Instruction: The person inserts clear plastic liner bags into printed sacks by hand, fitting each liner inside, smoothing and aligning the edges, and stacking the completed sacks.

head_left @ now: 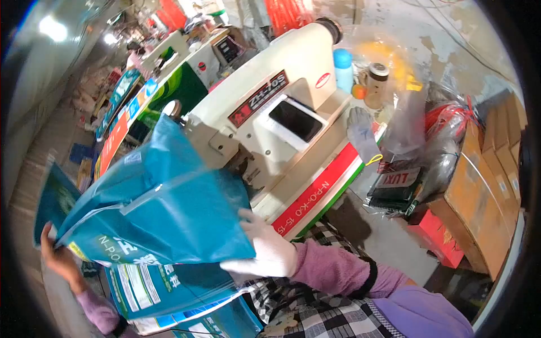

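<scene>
Workshop [52,145], teal bag [155,211] edge tight in right fingers [251,226], left fingers [47,243] alongside, grip unclear.

The bare left hand [59,260] and white-gloved right hand [269,248] hold a teal printed plastic sack [163,211] beside a cream machine [301,65] marked ZH-70S, bearing a black-screened phone [296,120].

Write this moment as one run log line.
left hand: at edge of blue printed plastic bag | right hand: white-gloved, against bag | cream ZH-70S machine: beside bag | dark rectangular phone: on machine
</scene>
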Demonstrator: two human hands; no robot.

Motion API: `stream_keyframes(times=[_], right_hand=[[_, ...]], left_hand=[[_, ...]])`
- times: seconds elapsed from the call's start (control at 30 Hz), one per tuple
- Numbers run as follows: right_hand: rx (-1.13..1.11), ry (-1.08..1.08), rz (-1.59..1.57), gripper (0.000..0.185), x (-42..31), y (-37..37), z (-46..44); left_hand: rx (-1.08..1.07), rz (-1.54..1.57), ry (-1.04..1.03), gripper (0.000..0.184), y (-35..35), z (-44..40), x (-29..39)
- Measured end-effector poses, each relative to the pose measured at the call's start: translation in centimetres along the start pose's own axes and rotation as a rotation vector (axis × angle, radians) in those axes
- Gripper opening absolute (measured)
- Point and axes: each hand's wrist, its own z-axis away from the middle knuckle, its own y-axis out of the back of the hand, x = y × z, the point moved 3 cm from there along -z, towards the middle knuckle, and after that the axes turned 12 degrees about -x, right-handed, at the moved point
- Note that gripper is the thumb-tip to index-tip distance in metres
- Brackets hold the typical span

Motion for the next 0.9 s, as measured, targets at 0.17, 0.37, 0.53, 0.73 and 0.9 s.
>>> stream_keyframes(times=[0.17, 0.37, 0.53, 0.73, 0.9], right_hand=[[-0.231, -0.067, 0.073, 0.040, 1.1, -6.4, 6.3], [-0.544, -0.293, 0.123, 0.047, 3.9, -9.9, 10.3], [-0.605, -0.434, 0.322, 0.057, 5.4, -8.1, 12.5], [-0.402, -0.539, 0.179, 0.060, 4.2, -5.4, 11.3], [-0.448, -0.442, 0.249, 0.057, 1.4, -4.3, 8.8]], left_hand=[[-0.887, -0.329, 0.519, 0.050, 0.0, 10.1, -3.2], [-1.029, 1.107, -0.293, 0.034, -8.9, 11.6, 32.3], [-0.829, 1.239, 0.121, 0.035, -28.3, 16.0, 36.3], [-0.642, 1.248, 0.402, 0.032, -34.2, 19.4, 23.6], [-0.941, 0.727, -0.138, 0.052, -30.9, 15.7, 28.1]])
